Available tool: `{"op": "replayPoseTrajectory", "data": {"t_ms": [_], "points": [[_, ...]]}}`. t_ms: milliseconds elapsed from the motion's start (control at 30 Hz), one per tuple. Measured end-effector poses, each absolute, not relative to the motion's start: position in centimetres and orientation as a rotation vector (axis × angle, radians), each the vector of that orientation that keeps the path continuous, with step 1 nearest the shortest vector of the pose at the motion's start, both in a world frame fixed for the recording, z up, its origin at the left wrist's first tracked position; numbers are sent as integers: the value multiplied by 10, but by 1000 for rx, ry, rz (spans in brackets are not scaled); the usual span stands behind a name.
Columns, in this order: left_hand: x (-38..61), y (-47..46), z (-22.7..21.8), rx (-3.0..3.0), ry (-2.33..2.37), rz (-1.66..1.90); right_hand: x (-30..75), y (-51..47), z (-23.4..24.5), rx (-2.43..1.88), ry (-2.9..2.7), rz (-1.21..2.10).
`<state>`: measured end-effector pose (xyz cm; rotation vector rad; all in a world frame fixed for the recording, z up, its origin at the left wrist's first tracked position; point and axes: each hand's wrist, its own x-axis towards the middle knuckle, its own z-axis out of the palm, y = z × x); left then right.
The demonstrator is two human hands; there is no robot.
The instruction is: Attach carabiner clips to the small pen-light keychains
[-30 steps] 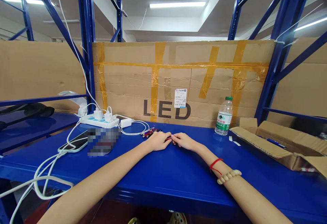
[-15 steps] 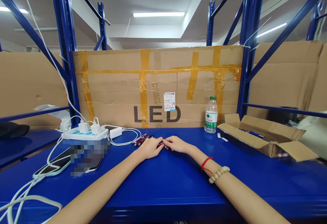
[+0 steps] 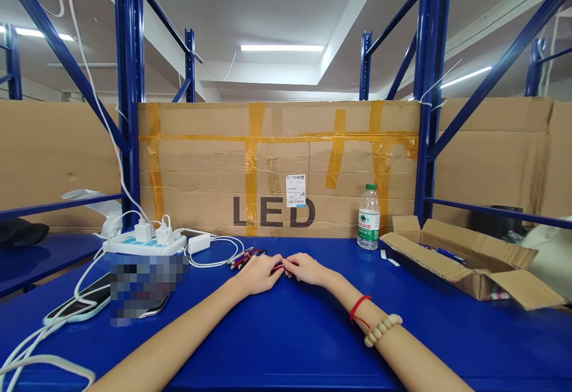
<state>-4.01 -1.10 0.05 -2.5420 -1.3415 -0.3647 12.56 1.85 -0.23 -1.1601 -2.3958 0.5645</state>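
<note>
Rod [image 3: 277, 267], slim, red and pen-like, held between two bare hands just over a smooth, glossy blue tabletop [image 3: 290, 344]. The left hand [image 3: 259, 274] lies back upward, its fingers bent over the shaft and grasping it; the right hand [image 3: 305, 269] pinches the other end between thumb and forefinger, its remaining fingers curled under and partly hidden. A thin red cord [image 3: 358, 307] and a string of pale, rounded beads [image 3: 383, 329] encircle the right forearm. Just beyond the left hand, a loose bundle of slender pens [image 3: 245, 257] — red and dark, with shiny parts — rests on the surface. Farther left: a looped white cable [image 3: 208, 266], a block-shaped white adapter [image 3: 199, 243] and a flat power strip [image 3: 123, 244]. At right, a clear, ribbed plastic bottle [image 3: 369, 219] with a green cap stands upright near an open box [image 3: 422, 255] of corrugated cardboard. Behind rises a broad, creased cardboard panel [image 3: 201, 165], crossed by glossy amber tape [image 3: 256, 121] and printed "LED" in block capitals.
</note>
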Motion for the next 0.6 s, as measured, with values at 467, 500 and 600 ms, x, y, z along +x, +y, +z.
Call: {"op": "replayPoseTrajectory", "data": {"t_ms": [467,500,600], "points": [[-40,-10,-2,-2547,-1310,-386,125,22,-6,-1122,-2399,573],[-40,-10,-2,-2553,-1304,-393,125,22,-6,-1122,-2402,574],[-41,-11,-2,-2554,-1311,-393,125,23,-7,-1112,-2414,575]]}}
